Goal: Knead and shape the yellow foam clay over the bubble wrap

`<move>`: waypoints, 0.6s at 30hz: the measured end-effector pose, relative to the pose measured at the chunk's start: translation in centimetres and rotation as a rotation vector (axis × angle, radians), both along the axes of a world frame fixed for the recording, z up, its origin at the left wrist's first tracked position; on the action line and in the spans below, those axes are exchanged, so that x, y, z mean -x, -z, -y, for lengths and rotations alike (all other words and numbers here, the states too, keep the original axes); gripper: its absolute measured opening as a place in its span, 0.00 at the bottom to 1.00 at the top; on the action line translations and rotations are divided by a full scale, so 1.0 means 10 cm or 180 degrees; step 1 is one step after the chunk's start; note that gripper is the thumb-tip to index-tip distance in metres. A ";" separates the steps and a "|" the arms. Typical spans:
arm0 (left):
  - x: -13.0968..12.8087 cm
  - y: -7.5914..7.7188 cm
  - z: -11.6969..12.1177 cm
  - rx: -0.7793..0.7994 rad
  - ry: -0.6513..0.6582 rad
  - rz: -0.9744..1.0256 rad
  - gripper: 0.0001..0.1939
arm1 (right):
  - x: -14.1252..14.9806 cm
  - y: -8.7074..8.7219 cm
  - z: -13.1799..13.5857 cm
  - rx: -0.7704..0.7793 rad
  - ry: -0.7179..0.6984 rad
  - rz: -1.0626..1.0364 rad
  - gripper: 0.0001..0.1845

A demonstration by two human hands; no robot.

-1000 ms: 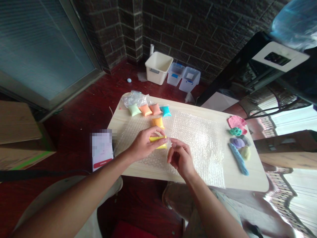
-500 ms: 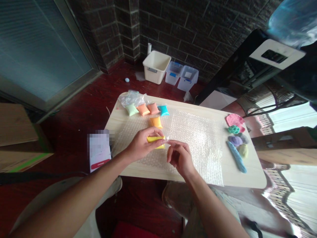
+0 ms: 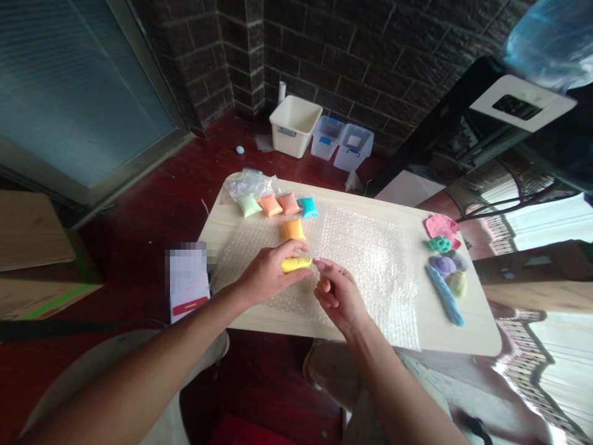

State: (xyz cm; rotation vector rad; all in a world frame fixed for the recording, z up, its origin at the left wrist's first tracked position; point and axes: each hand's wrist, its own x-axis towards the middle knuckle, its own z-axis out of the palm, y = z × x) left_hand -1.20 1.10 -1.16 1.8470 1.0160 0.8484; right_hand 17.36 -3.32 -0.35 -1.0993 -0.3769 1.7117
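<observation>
Pale wooden table (image 3: 477, 334), bubble wrap (image 3: 370, 272) below the hands, dark brick wall (image 3: 333, 49) behind. Left hand (image 3: 263, 272) has the yellow packet (image 3: 295, 265) pinched between thumb and fingers, one end pointing at the right fingertips. Right hand (image 3: 341, 296): index reaching to that end, other fingers curled (can't tell if it's pinching the end or just short of it). Orange packet (image 3: 294, 230) lies just beyond the left fingertips, blue packet (image 3: 308, 207) past that. Looks like work on the packet's end. My take: light left grip so nothing squeezes out, grab only the very edge, small controlled pulls.
</observation>
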 end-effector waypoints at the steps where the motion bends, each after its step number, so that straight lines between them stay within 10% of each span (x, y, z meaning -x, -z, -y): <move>1: 0.00 0.01 0.01 -0.0109 -0.0014 -0.0110 0.17 | 0.02 0.01 0.00 -0.0001 -0.0017 0.0077 0.11; 18: -0.03 0.02 0.01 -0.0679 -0.0090 -0.0366 0.04 | -0.01 0.08 0.01 0.0056 -0.0233 -0.0399 0.13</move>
